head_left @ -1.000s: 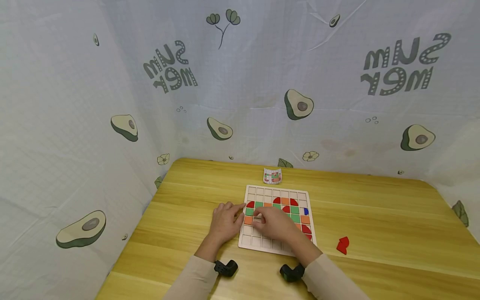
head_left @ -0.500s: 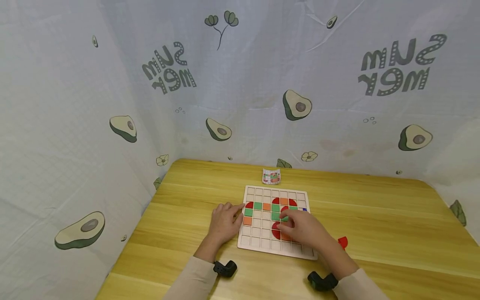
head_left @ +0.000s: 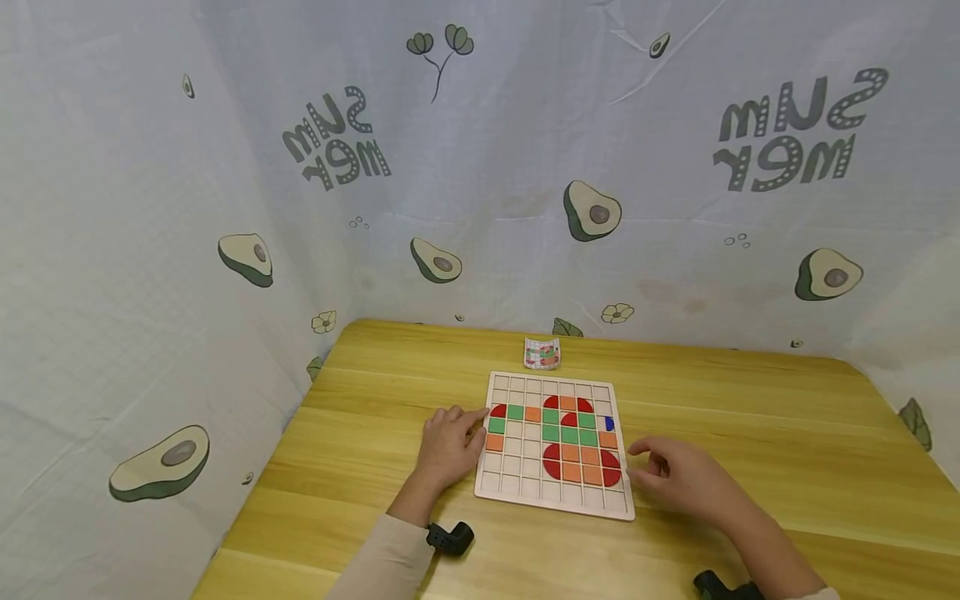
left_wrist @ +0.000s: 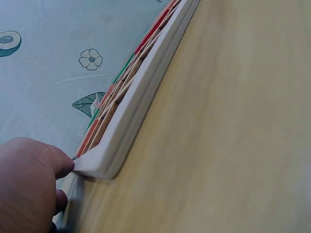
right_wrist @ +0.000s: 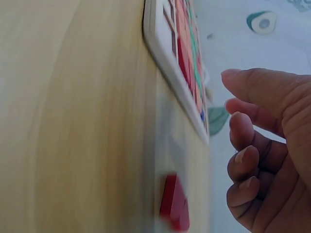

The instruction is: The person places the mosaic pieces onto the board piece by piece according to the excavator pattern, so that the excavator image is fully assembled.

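A pale wooden grid board [head_left: 512, 485] lies on the table, holding red quarter-round pieces [head_left: 611, 477], green squares [head_left: 570, 435], orange squares [head_left: 572, 472] and one small blue piece [head_left: 609, 424]. My left hand [head_left: 451, 446] rests at the board's left side, its index fingertip touching the edge; the left wrist view shows a digit against the corner. Just off the board's right edge is my right hand [head_left: 686, 479], fingers loosely bent and holding nothing. Loose red pieces [right_wrist: 175, 201] lie on the table in the right wrist view; in the head view this hand hides them.
Behind the board, a small curled card [head_left: 542, 354] printed with a coloured grid pattern stands on the wooden table [head_left: 405, 358]. A pale curtain [head_left: 510, 275] with avocado prints hangs along the table's back and left sides.
My right hand has moved right, from over the board's middle to beyond its right edge, uncovering the pieces there and covering the loose red ones. My left hand has stayed put.
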Demonstrator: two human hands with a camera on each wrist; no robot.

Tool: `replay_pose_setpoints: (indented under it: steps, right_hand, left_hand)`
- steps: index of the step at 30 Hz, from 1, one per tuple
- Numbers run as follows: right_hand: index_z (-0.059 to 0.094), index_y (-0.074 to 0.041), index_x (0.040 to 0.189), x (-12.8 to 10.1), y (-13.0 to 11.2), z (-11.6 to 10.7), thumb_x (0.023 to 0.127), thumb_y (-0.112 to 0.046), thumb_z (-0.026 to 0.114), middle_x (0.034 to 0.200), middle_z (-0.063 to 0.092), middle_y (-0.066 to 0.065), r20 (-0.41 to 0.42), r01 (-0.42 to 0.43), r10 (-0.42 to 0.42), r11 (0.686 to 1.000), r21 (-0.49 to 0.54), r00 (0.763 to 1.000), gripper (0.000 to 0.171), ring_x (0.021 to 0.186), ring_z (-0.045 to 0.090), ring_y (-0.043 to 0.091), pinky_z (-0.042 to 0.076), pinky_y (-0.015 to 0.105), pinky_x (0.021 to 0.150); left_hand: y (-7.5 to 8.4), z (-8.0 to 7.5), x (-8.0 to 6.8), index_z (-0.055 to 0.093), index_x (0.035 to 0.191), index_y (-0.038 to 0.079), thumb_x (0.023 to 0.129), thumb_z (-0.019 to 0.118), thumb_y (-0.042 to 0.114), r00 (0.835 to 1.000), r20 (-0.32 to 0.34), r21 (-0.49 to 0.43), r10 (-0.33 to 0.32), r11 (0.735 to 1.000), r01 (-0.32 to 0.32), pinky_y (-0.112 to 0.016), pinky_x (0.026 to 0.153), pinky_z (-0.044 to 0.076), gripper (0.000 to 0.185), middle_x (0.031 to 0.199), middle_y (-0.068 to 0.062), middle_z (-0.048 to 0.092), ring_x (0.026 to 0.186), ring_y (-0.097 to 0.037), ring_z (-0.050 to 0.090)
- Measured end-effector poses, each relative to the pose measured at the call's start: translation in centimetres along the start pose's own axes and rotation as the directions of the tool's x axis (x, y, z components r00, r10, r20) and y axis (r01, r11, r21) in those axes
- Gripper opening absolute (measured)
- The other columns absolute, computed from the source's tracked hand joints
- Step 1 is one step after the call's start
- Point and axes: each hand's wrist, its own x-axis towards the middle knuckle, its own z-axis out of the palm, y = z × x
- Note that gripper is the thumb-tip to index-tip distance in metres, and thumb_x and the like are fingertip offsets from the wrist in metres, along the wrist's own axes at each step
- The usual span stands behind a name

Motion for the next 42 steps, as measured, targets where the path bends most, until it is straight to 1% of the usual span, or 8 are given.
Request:
replay_pose_setpoints:
  steps: [5,10,14,18,25,29,35,42]
  right_hand:
    - [0.069,-0.009,0.114,-1.5,2.3,-0.9,0.092,-0.032,0.075,0.073,0.051,-0.003,0.019,-0.019,0.019,0.999,0.03,1.0,0.032,0.061,0.043,0.006,0.036,0.024,0.057]
    - [0.068,-0.01,0.117,-2.6,4.5,-1.3,0.092,-0.029,0.075,0.073,0.052,-0.002,0.024,-0.067,0.066,0.997,0.026,0.998,0.033,0.061,0.044,0.005,0.037,0.023,0.058]
    - [0.069,-0.011,0.119,-3.2,5.6,-1.4,0.092,-0.023,0.074,0.076,0.052,-0.002,0.049,-0.073,0.072,0.997,0.013,0.996,0.03,0.065,0.044,0.003,0.036,0.023,0.058]
    - [0.069,-0.014,0.123,-3.5,6.3,-1.3,0.094,-0.017,0.07,0.079,0.053,-0.002,0.099,-0.061,0.057,0.997,0.039,0.993,0.029,0.067,0.044,0.001,0.037,0.022,0.059]
    - [0.069,-0.013,0.122,-3.5,6.3,-1.2,0.094,-0.018,0.07,0.079,0.053,-0.002,0.112,-0.04,0.033,0.997,0.059,0.993,0.028,0.066,0.044,0.001,0.036,0.022,0.058]
    - [0.07,-0.012,0.112,-3.4,6.0,-1.1,0.093,-0.025,0.073,0.077,0.052,-0.002,0.096,-0.043,0.039,0.998,0.04,0.995,0.023,0.065,0.043,0.001,0.036,0.023,0.059]
    - [0.068,-0.017,0.097,-3.2,5.3,-0.6,0.089,-0.032,0.078,0.074,0.051,-0.003,0.05,-0.061,0.062,0.998,-0.014,0.997,0.02,0.063,0.042,0.002,0.035,0.023,0.059]
    - [0.071,-0.017,0.113,-2.9,4.9,-0.3,0.089,-0.036,0.077,0.074,0.05,-0.004,0.042,-0.056,0.057,0.998,-0.03,0.998,0.031,0.063,0.041,0.003,0.033,0.023,0.057]
  left_hand:
    - [-0.2,0.2,-0.1,0.07,0.132,0.026,0.1,0.06,0.032,1.0,-0.021,0.008,0.015,1.0,-0.014,-0.029,0.074,0.029,0.034,0.079,0.007,0.051,0.076,-0.011,0.036]
    - [-0.2,0.2,-0.1,0.07,0.133,0.027,0.1,0.06,0.033,1.0,-0.01,0.001,0.001,1.0,-0.001,-0.029,0.075,0.029,0.035,0.08,0.008,0.051,0.077,-0.011,0.036]
    - [-0.2,0.1,-0.1,0.069,0.133,0.027,0.101,0.06,0.033,1.0,-0.006,0.007,-0.004,1.0,0.004,-0.029,0.074,0.028,0.035,0.081,0.008,0.052,0.077,-0.011,0.037]
    - [-0.1,0.0,-0.2,0.069,0.134,0.028,0.101,0.059,0.034,1.0,0.002,0.004,-0.013,1.0,0.013,-0.028,0.074,0.028,0.035,0.082,0.007,0.053,0.078,-0.011,0.037]
    - [-0.1,-0.1,-0.1,0.069,0.134,0.028,0.1,0.06,0.034,1.0,0.002,0.008,-0.016,1.0,0.016,-0.028,0.074,0.028,0.035,0.083,0.007,0.053,0.078,-0.011,0.037]
    - [0.0,-0.1,-0.1,0.069,0.134,0.028,0.101,0.059,0.034,1.0,0.003,0.015,-0.014,1.0,0.014,-0.028,0.074,0.028,0.035,0.083,0.007,0.053,0.078,-0.011,0.038]
    - [0.1,-0.2,-0.1,0.069,0.134,0.027,0.101,0.06,0.034,1.0,0.004,0.012,-0.011,1.0,0.011,-0.029,0.074,0.028,0.035,0.083,0.007,0.055,0.079,-0.012,0.039]
    - [0.3,-0.3,0.0,0.069,0.134,0.027,0.101,0.06,0.034,1.0,0.01,0.004,-0.018,1.0,0.018,-0.029,0.074,0.028,0.035,0.084,0.006,0.055,0.079,-0.012,0.039]
